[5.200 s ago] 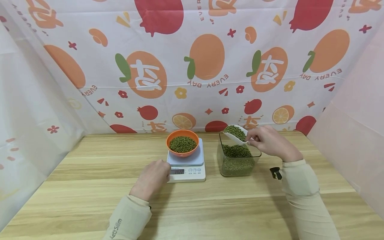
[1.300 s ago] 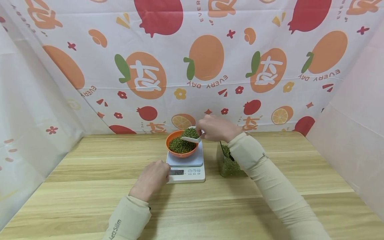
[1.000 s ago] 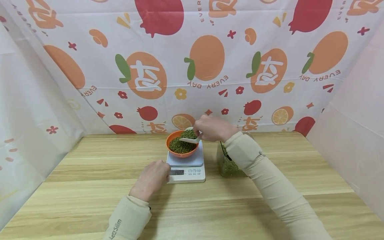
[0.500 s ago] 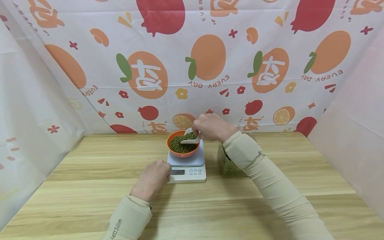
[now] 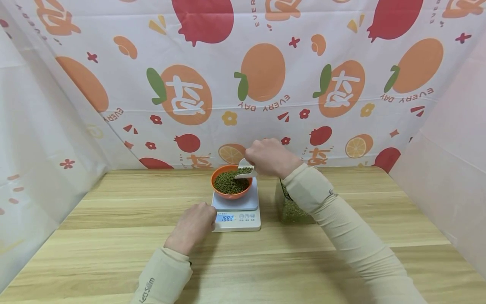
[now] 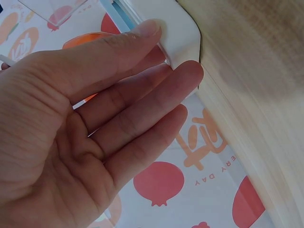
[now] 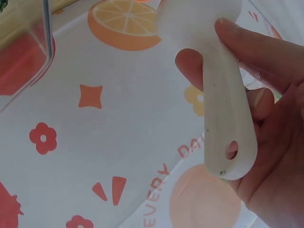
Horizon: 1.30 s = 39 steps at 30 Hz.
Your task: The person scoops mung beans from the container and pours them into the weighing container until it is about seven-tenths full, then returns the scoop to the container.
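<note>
My right hand (image 5: 271,156) grips a white scoop (image 5: 247,175) by its handle, thumb and fingers around it in the right wrist view. Tilted over the right side of an orange bowl (image 5: 231,196), the scoop still carries some green mung beans. More mung beans (image 5: 229,184) fill much of the bowl, which sits on a white kitchen scale (image 5: 247,226). The scale's display (image 5: 225,218) is lit blue. My left hand (image 5: 193,223) rests against the scale's left front corner. In the left wrist view its fingers are loosely straight, the thumb touching the scale's edge.
A clear square container (image 5: 294,211) of mung beans stands right of the scale, partly hidden by my right sleeve (image 5: 309,188). A fruit-patterned curtain (image 5: 262,122) hangs behind the wooden table (image 5: 265,270), with pale curtains on both sides.
My right hand brought the full scoop from the container to the bowl, then tipped it; fewer beans remain in the scoop. The scale display has turned from grey to lit blue. My left hand stayed put.
</note>
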Each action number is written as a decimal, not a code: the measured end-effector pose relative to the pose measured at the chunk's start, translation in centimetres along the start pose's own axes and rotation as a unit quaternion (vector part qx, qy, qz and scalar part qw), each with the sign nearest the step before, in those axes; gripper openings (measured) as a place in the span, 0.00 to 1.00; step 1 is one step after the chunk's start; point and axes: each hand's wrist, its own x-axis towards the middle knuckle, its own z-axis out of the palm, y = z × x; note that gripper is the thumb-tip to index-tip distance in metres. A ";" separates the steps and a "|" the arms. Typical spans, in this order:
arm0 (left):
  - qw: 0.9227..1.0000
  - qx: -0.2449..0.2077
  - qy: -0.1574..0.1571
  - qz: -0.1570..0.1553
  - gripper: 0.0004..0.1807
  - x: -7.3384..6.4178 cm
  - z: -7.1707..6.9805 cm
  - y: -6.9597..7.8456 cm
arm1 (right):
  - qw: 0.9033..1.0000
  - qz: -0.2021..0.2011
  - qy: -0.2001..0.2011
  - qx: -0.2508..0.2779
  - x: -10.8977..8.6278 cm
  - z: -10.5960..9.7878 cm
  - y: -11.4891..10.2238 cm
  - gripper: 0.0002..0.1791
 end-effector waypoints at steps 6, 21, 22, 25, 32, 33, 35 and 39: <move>1.000 0.000 -0.002 -0.001 0.14 0.1 0.1 -0.1 | 1.000 0.002 0.012 -0.026 -0.1 -0.1 0.2 0.12; 1.000 0.002 -0.016 -0.006 0.08 0.0 0.0 0.0 | 0.997 -0.012 0.024 -0.068 -0.6 -0.9 -0.3 0.14; 1.000 0.002 -0.014 -0.006 0.08 0.0 0.0 0.0 | 0.997 -0.014 0.026 -0.073 -0.6 -0.9 -0.3 0.13; 1.000 0.003 -0.008 -0.005 0.09 0.1 0.0 0.0 | 0.996 -0.017 0.028 -0.087 -0.7 -1.0 -0.5 0.13; 1.000 0.006 -0.005 -0.004 0.10 0.1 -0.1 0.1 | 0.995 -0.017 0.025 -0.097 -0.7 -0.9 -0.6 0.12; 1.000 0.006 -0.006 -0.005 0.10 0.1 -0.1 0.1 | 0.995 -0.017 0.026 -0.098 -0.7 -0.9 -0.6 0.12; 1.000 0.007 -0.006 -0.005 0.10 0.1 -0.1 0.1 | 0.994 -0.017 0.028 -0.100 -0.8 -0.8 -0.6 0.12; 1.000 0.007 -0.006 -0.004 0.10 0.1 -0.1 0.1 | 0.994 -0.017 0.029 -0.103 -0.8 -0.7 -0.6 0.11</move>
